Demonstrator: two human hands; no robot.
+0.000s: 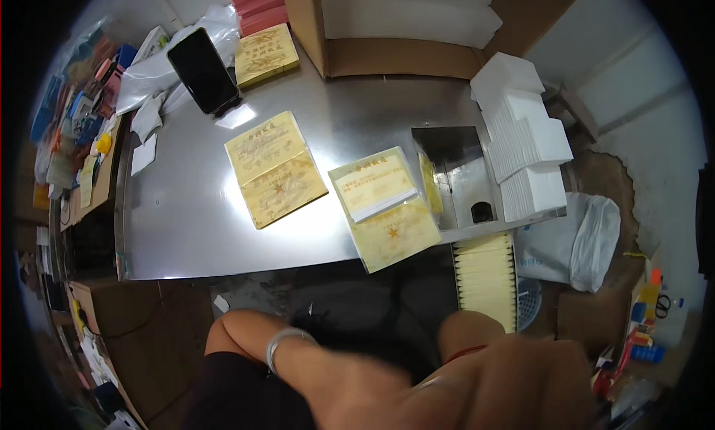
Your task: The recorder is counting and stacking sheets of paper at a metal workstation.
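Observation:
My left hand [357,381], with a silver bangle [279,348] on the wrist, is low in the picture and smeared by motion. Beside it, close to the camera, is my right hand [514,381], with a red cord [468,352] at the wrist. The fingers of both are blurred or hidden, so I cannot make out anything in them. Beyond them on the metal table lie a stack of yellow printed sheets [275,169] and a yellow printed packet [395,236] with a white strip across it. This packet overhangs the table's front edge.
A phone [202,71] leans near a yellow pad [267,54] at the back left. An open cardboard box [406,57] stands behind. White stacks [525,139] line the right side, beside a metal tray [469,173]. Below sits a narrow box of pale yellow packets [484,277].

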